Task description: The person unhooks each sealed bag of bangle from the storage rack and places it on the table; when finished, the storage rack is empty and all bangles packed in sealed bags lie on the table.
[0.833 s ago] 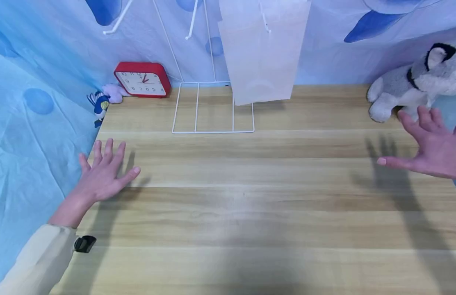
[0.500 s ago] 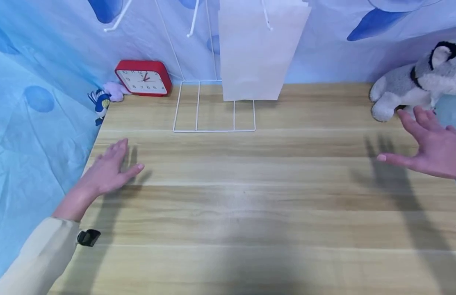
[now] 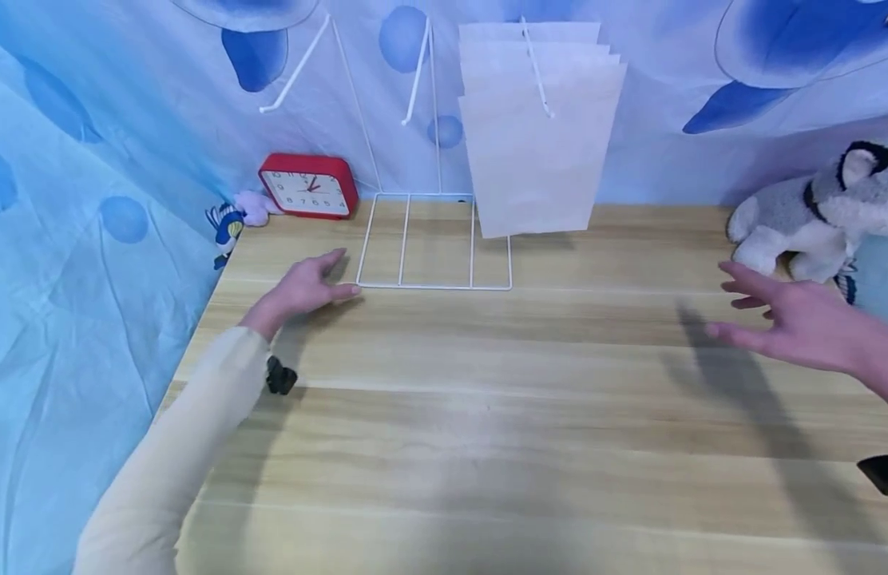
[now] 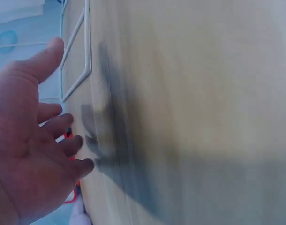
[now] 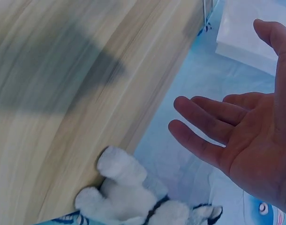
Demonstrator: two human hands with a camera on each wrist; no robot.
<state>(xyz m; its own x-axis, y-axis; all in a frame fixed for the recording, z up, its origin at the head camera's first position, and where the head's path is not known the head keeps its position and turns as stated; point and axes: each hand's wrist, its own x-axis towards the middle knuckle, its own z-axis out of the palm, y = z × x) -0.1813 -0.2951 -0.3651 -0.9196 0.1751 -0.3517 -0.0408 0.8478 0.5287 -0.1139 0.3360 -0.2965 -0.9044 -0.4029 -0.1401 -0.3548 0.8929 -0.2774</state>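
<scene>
1. Head view: the white wire rack (image 3: 435, 287) stands on the wooden table (image 3: 480, 447), just beside the left hand (image 3: 300, 289), with its near corner close to the thumb tip. I cannot confirm contact from my station.

2. Risk, in my judgement: a sideways sweep of the left thumb could catch that corner and skew the rack, because the wire looks light. A knock could also swing or shed the stack of white sheets (image 3: 541, 160), which hangs at the side farther from the left grip and probably loads the rack unevenly.

3. Condition of the rack: thin white wire, base flat, no bend noted. Hooks (image 3: 418, 72) project above and beyond the left grip. The sheets' top edges are staggered.

4. Left grip: thumb well apart from lightly bent fingers, nothing held. Right hand (image 3: 796, 315): thumb and fingers parted, nothing held, well apart from the rack.

5. Surroundings: the red clock (image 3: 309, 187) stands just beyond the left fingertips, with a small purple plush (image 3: 253, 207) beside it. The grey-and-white plush dog (image 3: 810, 212) sits beyond the right hand. Blue patterned cloth (image 3: 49, 335) lies outward of the left hand.
</scene>
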